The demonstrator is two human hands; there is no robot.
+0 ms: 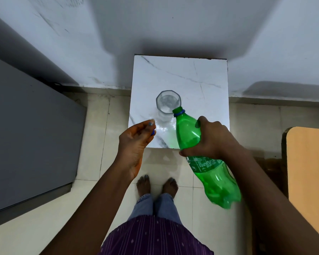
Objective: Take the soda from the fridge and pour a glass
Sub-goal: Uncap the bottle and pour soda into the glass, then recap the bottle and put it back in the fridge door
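The right hand [215, 139] was wrapped tight around the middle of the green bottle [201, 155], thumb on one side and fingers on the other; the bottle was tipped over, its open mouth up and to the left, its fat bottom down and to the right; a blue ring sat around its neck; the mouth was right at the near rim of the glass [168, 104], maybe touching it, though that was hard to tell; the glass stood upright on the small white table [201, 80], toward the near left part of it; it was clear, and something pale showed inside, but how full it was could not be told; no stream could be seen between the bottle and the glass; the left hand [136, 142] was held over the near left corner of the table, palm turned to the right, fingers curled in; it pinched a small blue cap [153, 132] at the fingertips, and only a bit of the cap showed; the table stood against a white wall [155, 24]; a big grey box [31, 129] stood on the left, and a tan board [309, 172] on the right; two bare feet [157, 184] stood on the pale tile floor below the hands.
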